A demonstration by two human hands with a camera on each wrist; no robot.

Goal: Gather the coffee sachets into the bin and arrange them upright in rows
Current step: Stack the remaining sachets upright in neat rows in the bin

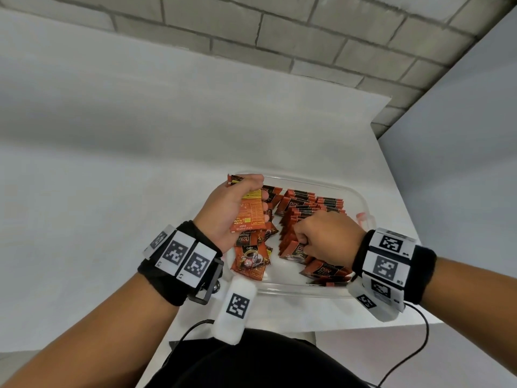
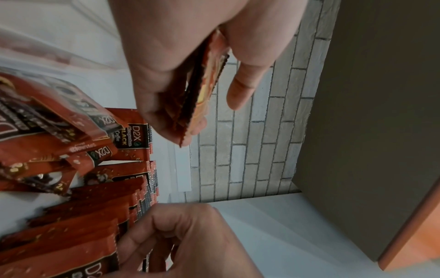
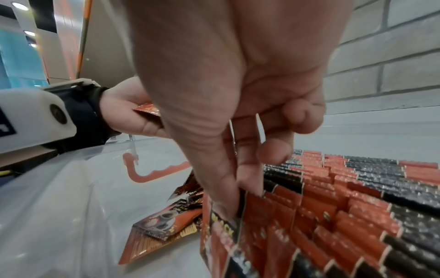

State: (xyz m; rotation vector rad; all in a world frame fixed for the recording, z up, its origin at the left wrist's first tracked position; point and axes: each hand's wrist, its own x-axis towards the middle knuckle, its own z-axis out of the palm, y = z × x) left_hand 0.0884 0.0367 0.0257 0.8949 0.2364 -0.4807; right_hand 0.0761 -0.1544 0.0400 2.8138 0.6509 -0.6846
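A clear plastic bin (image 1: pixel 355 191) on the white table holds orange-and-black coffee sachets. Several stand upright in rows (image 1: pixel 310 208) on the bin's right side; the rows (image 3: pixel 345 197) fill the right wrist view. Loose sachets (image 1: pixel 253 259) lie flat on its left side. My left hand (image 1: pixel 237 203) hovers over the bin's left edge and grips a small stack of sachets (image 1: pixel 250 212), seen edge-on in the left wrist view as the stack (image 2: pixel 202 90). My right hand (image 1: pixel 324 236) reaches into the near end of a row and pinches the top of a front sachet (image 3: pixel 226 231) between thumb and fingers.
The white table (image 1: pixel 112 163) stretches left and behind the bin. A brick wall (image 1: pixel 307 37) rises at the back and a grey panel (image 1: pixel 461 135) at the right. The bin's orange latch (image 1: pixel 363 218) sits on its right rim. Cables (image 1: pixel 419 331) hang near the table's front edge.
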